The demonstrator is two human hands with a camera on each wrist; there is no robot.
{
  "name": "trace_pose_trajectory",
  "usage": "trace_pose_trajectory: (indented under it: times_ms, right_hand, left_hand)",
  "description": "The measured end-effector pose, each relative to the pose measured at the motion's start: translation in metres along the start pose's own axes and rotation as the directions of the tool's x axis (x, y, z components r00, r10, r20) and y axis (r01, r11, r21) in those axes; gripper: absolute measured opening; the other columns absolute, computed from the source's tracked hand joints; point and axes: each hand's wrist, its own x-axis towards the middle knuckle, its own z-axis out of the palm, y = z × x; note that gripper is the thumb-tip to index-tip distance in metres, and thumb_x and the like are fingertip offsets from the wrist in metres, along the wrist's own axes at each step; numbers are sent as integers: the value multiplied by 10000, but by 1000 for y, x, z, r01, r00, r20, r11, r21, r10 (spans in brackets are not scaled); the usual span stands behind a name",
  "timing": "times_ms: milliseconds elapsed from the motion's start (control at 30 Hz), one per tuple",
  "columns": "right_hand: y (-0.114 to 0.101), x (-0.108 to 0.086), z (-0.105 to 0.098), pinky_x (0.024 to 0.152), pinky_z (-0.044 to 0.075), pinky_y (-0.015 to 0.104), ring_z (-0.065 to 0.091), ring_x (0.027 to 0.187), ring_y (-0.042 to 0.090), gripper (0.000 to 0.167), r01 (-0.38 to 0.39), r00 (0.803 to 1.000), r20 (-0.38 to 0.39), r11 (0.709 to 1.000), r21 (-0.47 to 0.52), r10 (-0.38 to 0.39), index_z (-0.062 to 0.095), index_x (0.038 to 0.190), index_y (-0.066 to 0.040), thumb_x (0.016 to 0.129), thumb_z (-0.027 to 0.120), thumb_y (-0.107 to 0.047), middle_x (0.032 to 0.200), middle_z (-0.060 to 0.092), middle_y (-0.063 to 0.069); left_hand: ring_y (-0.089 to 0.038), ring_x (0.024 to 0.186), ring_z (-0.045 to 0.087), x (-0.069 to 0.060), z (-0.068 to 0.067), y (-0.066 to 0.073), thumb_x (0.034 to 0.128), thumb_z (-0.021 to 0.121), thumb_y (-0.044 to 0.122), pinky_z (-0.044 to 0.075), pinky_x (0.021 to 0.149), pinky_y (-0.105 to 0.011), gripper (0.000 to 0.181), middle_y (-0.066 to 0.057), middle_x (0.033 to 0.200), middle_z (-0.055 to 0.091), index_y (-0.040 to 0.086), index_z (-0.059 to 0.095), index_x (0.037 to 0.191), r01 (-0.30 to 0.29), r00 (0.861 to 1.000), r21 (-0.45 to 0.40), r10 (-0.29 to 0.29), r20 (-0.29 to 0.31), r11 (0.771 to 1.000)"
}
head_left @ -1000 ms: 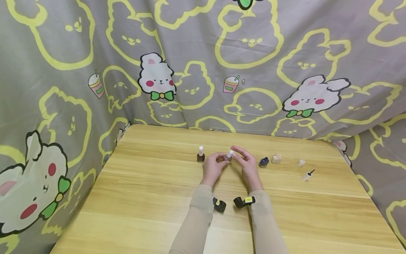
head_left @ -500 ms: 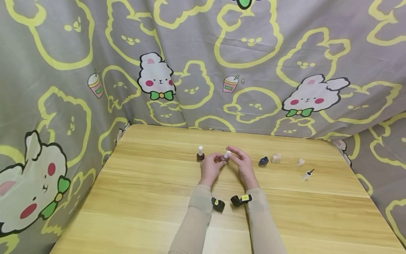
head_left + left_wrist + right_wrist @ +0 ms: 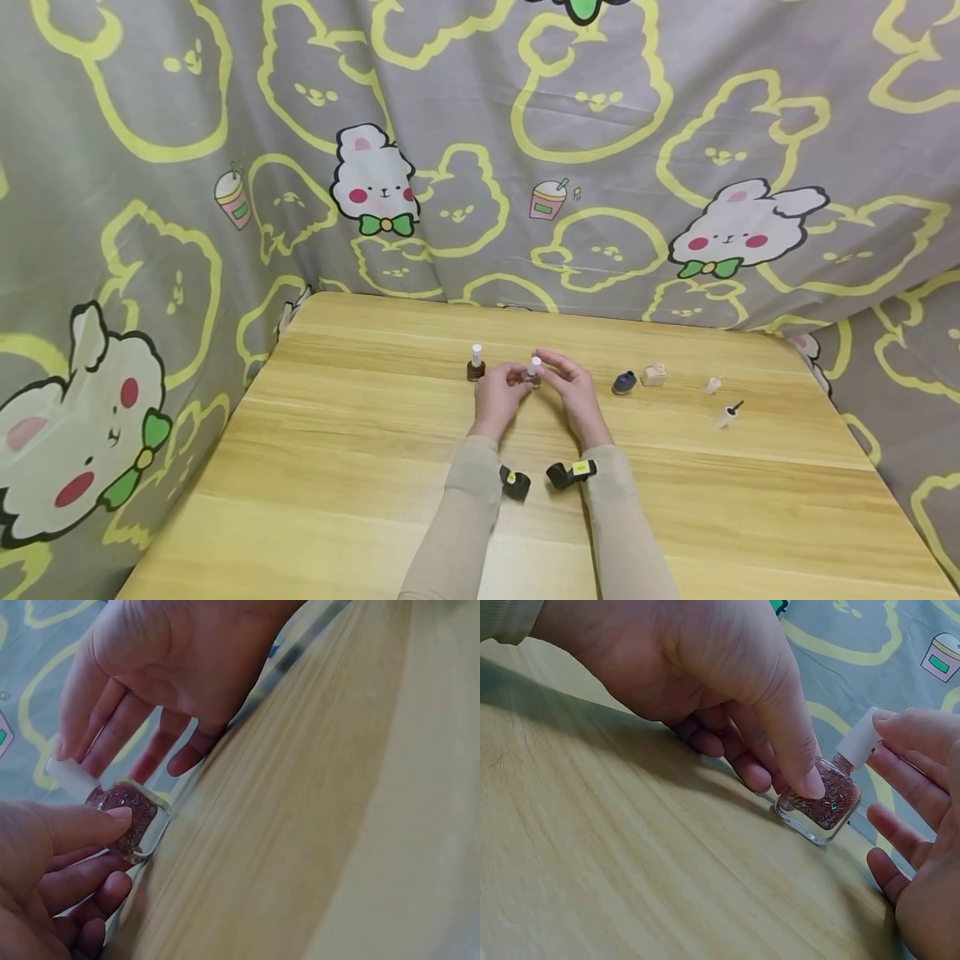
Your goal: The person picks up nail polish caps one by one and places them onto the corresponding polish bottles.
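My left hand (image 3: 497, 402) pinches a small clear nail polish bottle (image 3: 826, 801) of reddish glitter polish, its thumb on the near face. The bottle is tilted, with its base at or just above the table; contact is unclear. On its neck sits a white cap (image 3: 73, 778), which my right hand (image 3: 576, 396) pinches between thumb and fingers. The right hand's other fingers are spread apart, as the left wrist view shows. Just left of the hands stands a dark brown-red nail polish bottle (image 3: 476, 370) with a white cap on.
Right of the hands, an uncapped dark blue bottle (image 3: 624, 383) and a beige bottle (image 3: 654, 375) stand on the wooden table (image 3: 337, 467). Farther right are two white caps, one small cap (image 3: 713, 385) and a cap with a dark brush (image 3: 726, 417). A patterned curtain (image 3: 465, 108) hangs behind.
Both hands have shifted slightly left with the glitter nail polish bottle between them. Their grip on bottle and cap looks the same, and the other bottles have stayed put.
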Motion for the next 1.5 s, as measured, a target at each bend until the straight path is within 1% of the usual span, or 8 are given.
trace_pose_trajectory:
  times_ms: [267,667,867,967,1033,1200,1300,1500]
  right_hand:
    - [4,2,2,976,457,198,594,1106,-7,410,18,999,33,999,-47,-17,588,1302,-28,913,673,-125,1393,578,107]
    - [5,-1,4,948,471,212,615,1094,18,422,96,992,91,992,-83,-89,604,1279,-26,892,700,-163,1271,674,39]
    - [9,-2,7,930,461,230,616,1090,41,358,172,978,133,980,-99,-158,665,1230,-107,881,712,-173,1216,701,-29]
    - [8,-2,10,964,435,259,609,1119,63,361,169,978,145,980,-109,-152,667,1229,-125,876,716,-180,1238,692,-8]
    - [4,-4,13,1004,417,284,599,1174,132,377,139,981,154,984,-111,-121,647,1246,-80,882,708,-159,1277,667,76]
    - [1,-4,18,1013,418,251,598,1176,124,405,81,985,161,991,-110,-62,610,1269,-8,895,692,-138,1320,613,194]
    - [4,-3,18,973,455,223,622,1099,33,403,84,987,144,992,-93,-70,617,1256,-7,885,699,-142,1301,630,172]
    - [6,-2,17,929,491,203,642,1060,14,394,85,992,100,992,-95,-76,631,1238,-16,882,708,-165,1237,686,89]
  left_hand:
    - [-188,993,713,-2,-3,-2,811,777,201,530,929,-365,260,-25,1043,758,144,731,1061,13,1000,-12,-13,7,1000]
    - [-214,978,717,-3,-15,-10,816,762,102,553,885,-317,262,-90,1057,751,67,723,1072,-34,996,-130,45,79,991]
    - [-217,925,719,-3,-24,-15,817,762,91,561,847,-325,257,-95,1039,756,53,727,1069,-54,992,-119,67,106,991]
    - [-204,916,717,-4,-28,-18,812,768,97,559,844,-318,250,-79,1029,759,71,732,1058,-48,991,-112,61,116,993]
    - [-205,921,716,-4,-30,-19,811,770,102,557,854,-330,248,-76,1028,758,80,732,1054,-36,992,-116,50,120,993]
    - [-201,912,704,-4,-33,-18,813,772,124,554,855,-345,249,-71,1023,757,86,732,1056,-26,992,-105,39,120,994]
    - [-184,883,697,-3,-31,-17,811,776,137,553,828,-321,250,-66,1014,761,82,735,1051,-44,993,-78,53,110,996]
    - [-180,862,697,-4,-26,-12,813,776,155,549,806,-316,254,-61,1002,764,95,737,1057,-34,997,-40,37,75,999]
